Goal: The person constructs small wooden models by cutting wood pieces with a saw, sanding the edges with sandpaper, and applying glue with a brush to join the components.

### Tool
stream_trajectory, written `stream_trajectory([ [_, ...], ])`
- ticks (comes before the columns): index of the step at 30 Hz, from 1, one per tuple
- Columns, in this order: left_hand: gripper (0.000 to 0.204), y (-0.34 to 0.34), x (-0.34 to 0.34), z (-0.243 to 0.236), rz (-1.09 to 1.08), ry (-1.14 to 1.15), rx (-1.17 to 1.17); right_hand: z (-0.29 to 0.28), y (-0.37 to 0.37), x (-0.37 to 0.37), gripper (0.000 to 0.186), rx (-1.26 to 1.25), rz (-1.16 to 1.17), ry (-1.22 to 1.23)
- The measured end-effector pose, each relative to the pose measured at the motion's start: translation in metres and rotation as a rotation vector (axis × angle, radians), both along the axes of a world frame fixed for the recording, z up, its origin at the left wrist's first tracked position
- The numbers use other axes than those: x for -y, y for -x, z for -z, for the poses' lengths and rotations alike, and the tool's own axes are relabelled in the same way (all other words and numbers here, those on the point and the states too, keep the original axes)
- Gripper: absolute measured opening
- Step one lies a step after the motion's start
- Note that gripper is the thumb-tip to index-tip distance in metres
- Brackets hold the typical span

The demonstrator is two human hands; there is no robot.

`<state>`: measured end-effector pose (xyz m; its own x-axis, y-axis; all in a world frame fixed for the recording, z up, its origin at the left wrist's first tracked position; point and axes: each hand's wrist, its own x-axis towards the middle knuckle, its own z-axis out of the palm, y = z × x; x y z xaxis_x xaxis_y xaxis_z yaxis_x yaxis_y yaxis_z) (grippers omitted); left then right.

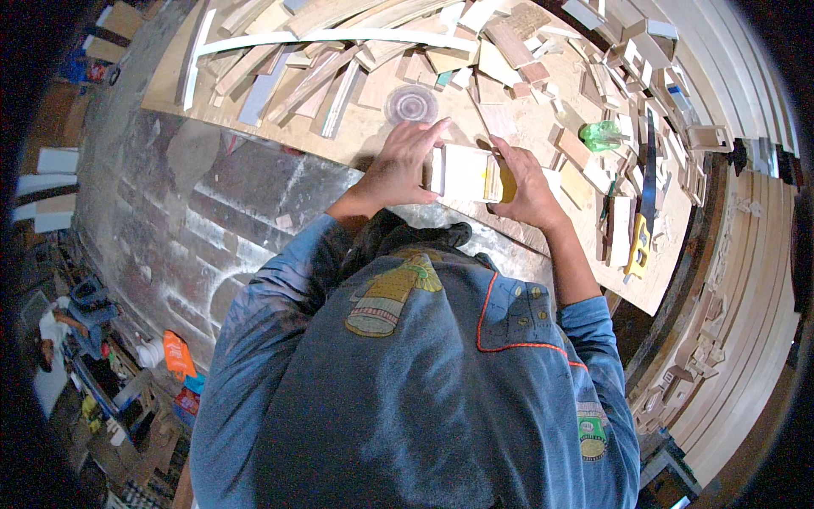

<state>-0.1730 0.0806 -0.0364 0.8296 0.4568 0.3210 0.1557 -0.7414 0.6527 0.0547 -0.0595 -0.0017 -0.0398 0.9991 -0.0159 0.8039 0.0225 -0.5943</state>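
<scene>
A small, pale box-like piece (463, 172), brightly lit, is held between my two hands at the near edge of the wooden worktop. My left hand (398, 165) grips its left end, thumb low and fingers at the far side. On the right end, my right hand (527, 188) has its thumb and fingers curved around it. A yellowish patch shows near that end; glare hides the finer detail of its surface. Just beyond my left hand sits a round clear dish (411, 104). Thin wood offcuts (498, 120) lie just past the box.
Wood strips and offcuts (322, 76) are heaped across the far side of the worktop. To the right are a green plastic bottle piece (600, 135) and a handsaw (642, 229) with a yellow handle. Long boards (738, 339) are stacked beyond the right edge. An orange bag (178, 354) lies lower left.
</scene>
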Motion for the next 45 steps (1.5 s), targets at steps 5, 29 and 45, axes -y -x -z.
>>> stream_trajectory([
  [5, 0.114, 0.000, -0.001, 0.001, -0.003, 0.031, -0.036, -0.002, -0.001, 0.001, 0.111, 0.000, 0.012, 0.037],
  [29, 0.111, -0.004, -0.002, 0.004, 0.002, 0.031, -0.096, 0.000, -0.006, 0.009, 0.116, -0.026, 0.007, -0.042],
  [45, 0.102, -0.002, 0.005, -0.003, 0.065, -0.046, -0.062, 0.011, -0.020, 0.031, 0.117, 0.010, 0.052, -0.117],
])
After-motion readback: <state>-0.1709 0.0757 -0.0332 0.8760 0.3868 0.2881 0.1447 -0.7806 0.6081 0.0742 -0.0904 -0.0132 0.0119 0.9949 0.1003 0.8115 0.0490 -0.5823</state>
